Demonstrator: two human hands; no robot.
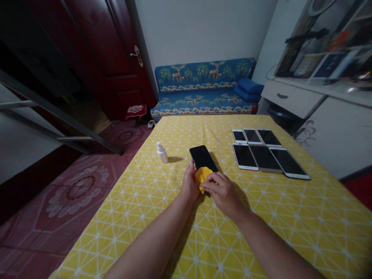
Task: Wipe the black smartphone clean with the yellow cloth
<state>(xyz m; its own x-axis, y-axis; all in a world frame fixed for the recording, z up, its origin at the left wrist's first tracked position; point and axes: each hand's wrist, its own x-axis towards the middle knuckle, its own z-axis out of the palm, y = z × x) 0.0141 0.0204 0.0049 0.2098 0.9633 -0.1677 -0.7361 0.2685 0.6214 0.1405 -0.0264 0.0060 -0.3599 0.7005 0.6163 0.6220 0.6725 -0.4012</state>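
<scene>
A black smartphone (202, 157) lies screen up on the desk (290, 232), just below the centre of the frame, its dark glass glossy and its lower end covered by a yellow cloth (202, 178). The phone's lower left edge is gripped by the left hand (190, 182), with the grip closed around it. The cloth is pinched against the glass by the closed grip of the right hand (223, 193). Steady work appears best served by keeping the phone braced from the side while the cloth is pressed flat, with even contact across the glass.

The desk is covered in yellow fabric with a white triangular pattern. A small white plastic bottle (162, 153) stands upright to the left of the phone, and six smartphones (266, 155) are laid out in two rows to the right. A blue deer-patterned sofa (200, 87) is seen beyond the desk, at the top centre of the frame.
</scene>
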